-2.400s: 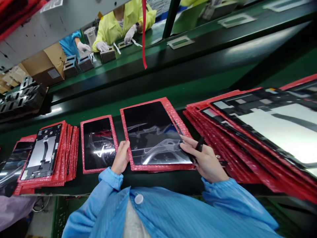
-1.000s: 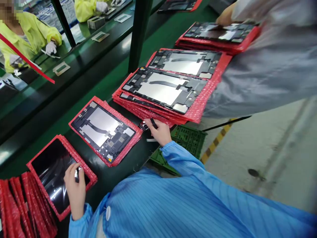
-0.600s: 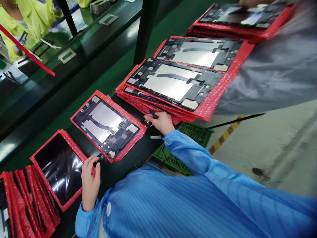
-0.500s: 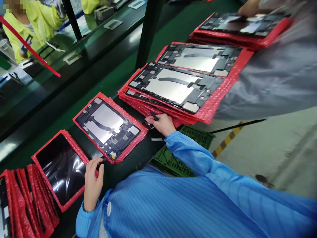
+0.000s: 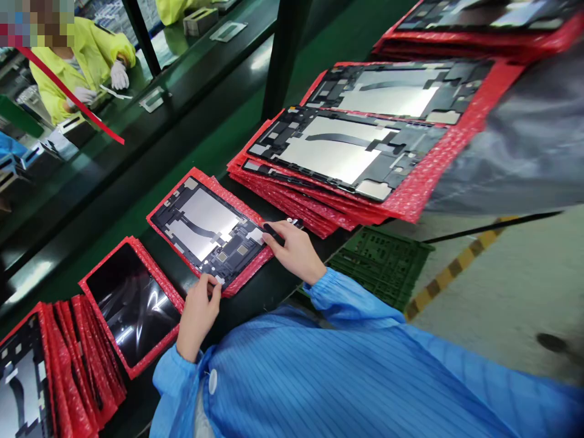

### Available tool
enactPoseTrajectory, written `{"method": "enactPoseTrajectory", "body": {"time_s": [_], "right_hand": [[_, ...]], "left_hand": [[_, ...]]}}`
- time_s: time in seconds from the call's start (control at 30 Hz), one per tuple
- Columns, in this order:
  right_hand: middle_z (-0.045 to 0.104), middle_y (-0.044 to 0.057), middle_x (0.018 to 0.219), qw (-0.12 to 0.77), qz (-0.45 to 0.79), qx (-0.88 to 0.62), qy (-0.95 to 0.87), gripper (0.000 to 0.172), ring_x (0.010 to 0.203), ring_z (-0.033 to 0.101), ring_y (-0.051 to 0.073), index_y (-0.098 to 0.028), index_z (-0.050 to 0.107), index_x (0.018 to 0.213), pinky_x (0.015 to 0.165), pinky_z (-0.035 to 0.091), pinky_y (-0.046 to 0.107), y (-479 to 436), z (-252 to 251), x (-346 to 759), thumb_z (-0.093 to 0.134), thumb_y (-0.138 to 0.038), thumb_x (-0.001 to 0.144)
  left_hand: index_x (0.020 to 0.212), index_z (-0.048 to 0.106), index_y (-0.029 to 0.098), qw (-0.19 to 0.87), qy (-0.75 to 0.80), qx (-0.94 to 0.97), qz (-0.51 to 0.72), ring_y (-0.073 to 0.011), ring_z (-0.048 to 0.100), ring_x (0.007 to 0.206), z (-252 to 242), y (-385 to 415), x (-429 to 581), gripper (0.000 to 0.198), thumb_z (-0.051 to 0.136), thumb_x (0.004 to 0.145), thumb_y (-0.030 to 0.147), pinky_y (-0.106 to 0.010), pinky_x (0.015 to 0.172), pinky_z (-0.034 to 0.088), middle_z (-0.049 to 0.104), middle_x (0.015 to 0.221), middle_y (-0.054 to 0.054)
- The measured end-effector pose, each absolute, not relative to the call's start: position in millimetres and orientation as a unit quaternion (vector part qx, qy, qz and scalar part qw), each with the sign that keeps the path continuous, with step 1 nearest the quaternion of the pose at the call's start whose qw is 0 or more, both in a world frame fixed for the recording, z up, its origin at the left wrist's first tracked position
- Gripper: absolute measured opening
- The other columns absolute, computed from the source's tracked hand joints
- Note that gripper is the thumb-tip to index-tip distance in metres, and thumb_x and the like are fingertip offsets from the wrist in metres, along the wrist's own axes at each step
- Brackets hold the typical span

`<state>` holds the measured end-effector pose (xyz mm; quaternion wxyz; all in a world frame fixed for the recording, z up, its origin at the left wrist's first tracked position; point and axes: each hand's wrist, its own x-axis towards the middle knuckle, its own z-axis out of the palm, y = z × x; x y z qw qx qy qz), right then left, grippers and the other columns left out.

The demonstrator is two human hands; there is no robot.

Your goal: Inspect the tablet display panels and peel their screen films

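Observation:
A tablet screen assembly [image 5: 205,225] lies back side up on red bubble-wrap sleeves, its silver panel and dark ribbon cable showing. At its near corner is my left hand [image 5: 201,313], fingers curled together by a small pale piece; what they grip, if anything, is unclear. My right hand [image 5: 298,249] is closed around a short black stick-like tool [image 5: 272,233], its fingertips touching the assembly's right corner. Behind that hand a small metal object [image 5: 294,222] lies on the dark bench.
Red sleeves with more assemblies [image 5: 337,152] are stacked at right, near a person's grey garment [image 5: 493,146]. To the left lie a glossy black screen [image 5: 132,304] and a leaning row of red sleeves [image 5: 86,359]. A green crate [image 5: 383,261] stands below; a yellow-clad person [image 5: 68,67] works opposite.
My right hand has moved left from the bench to the assembly's corner, with the black tool in it. My left hand has come to the near corner, fingers closing. The view has shifted.

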<state>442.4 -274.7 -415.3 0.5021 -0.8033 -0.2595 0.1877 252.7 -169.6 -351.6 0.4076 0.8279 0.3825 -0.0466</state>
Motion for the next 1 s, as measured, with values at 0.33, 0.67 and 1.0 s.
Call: {"method": "enactPoseTrajectory", "body": {"time_s": [0.33,0.67,1.0], "right_hand": [[0.039,-0.003,0.037,0.616,0.390,-0.643,-0.234,0.045,0.034,0.033,0.008,-0.016,0.051,0.054,0.037,0.024,0.023,-271.6,-385.2,430.2,0.076,-0.054,0.057],[0.021,-0.008,0.031,0.743,0.372,-0.549,-0.091,0.050,0.029,0.014,0.002,-0.019,0.039,0.043,0.034,0.006,0.021,-259.0,-362.3,448.7,0.076,-0.052,0.049],[0.021,-0.009,0.032,0.721,0.408,-0.546,-0.123,0.038,0.026,0.011,0.003,-0.021,0.045,0.044,0.026,0.006,0.020,-248.8,-324.4,491.6,0.076,-0.042,0.048]], "left_hand": [[0.068,0.041,0.022,0.375,0.426,0.821,-0.061,-0.0191,0.053,0.069,-353.9,-166.9,256.0,0.018,0.042,0.086,0.018,-0.031,0.068,0.035,0.055,0.068,-0.002],[0.094,0.063,0.014,0.550,0.399,0.733,-0.002,-0.0226,0.062,0.084,-319.0,-162.9,226.0,0.049,0.044,0.084,0.059,-0.034,0.081,0.044,0.069,0.088,-0.011],[0.073,0.071,0.019,0.759,0.422,0.343,0.359,-0.0245,0.070,0.078,-294.9,-154.0,199.5,0.047,0.064,0.065,0.065,-0.039,0.077,0.055,0.074,0.078,-0.007]]}}
